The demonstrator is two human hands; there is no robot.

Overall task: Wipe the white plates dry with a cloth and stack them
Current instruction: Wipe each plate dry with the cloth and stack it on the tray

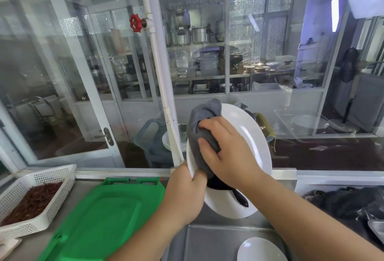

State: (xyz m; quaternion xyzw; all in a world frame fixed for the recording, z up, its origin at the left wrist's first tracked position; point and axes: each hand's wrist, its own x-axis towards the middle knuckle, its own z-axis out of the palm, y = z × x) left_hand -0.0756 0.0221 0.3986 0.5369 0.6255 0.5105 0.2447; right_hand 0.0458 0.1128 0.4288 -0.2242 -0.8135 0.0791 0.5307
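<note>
Wiping goes on at the white plate [247, 136], held tilted above the steel desk [218, 238]. The left hand [182, 194] pinches its lower left rim; the right hand [228, 152] has its grip closed on the grey cloth [199, 119], pressing it on the plate face. The plate looks stiff, glazed, prob. slippery when wet & breakable, so holding at the rim is safest. Below it lies another plate [259, 250]; left of it a green board [104, 215]. No readable writing.
</note>
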